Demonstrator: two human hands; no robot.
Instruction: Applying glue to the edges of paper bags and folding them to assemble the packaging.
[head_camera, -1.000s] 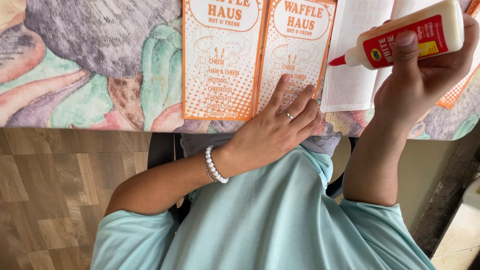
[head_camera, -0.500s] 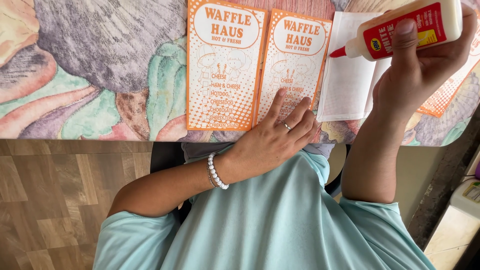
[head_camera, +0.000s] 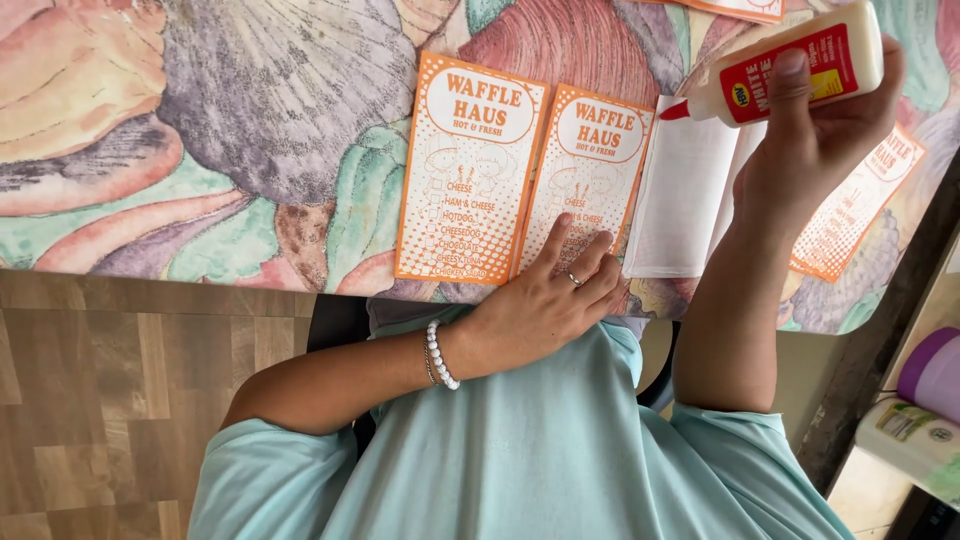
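Observation:
My left hand (head_camera: 548, 300) lies flat, fingers spread, on the near edge of an orange-and-white printed card (head_camera: 590, 170). It wears a ring and a white bead bracelet. A matching card panel (head_camera: 465, 170) lies just to its left. My right hand (head_camera: 815, 140) grips a white glue bottle (head_camera: 790, 65) with a red label, held sideways above the table. Its red nozzle points left over the top of a blank white panel (head_camera: 685, 200).
A tablecloth (head_camera: 200, 130) printed with large seashells covers the table. Another orange card (head_camera: 855, 225) lies under my right wrist, and one more (head_camera: 735, 8) at the far edge. A purple cup (head_camera: 935, 372) and a white container (head_camera: 910, 440) sit low at the right. Wooden floor (head_camera: 100, 400) lies to the left.
The view has tilted, so the cards sit lower in the frame. My left hand stays on the card. The glue bottle stays over the white panel, hardly moved.

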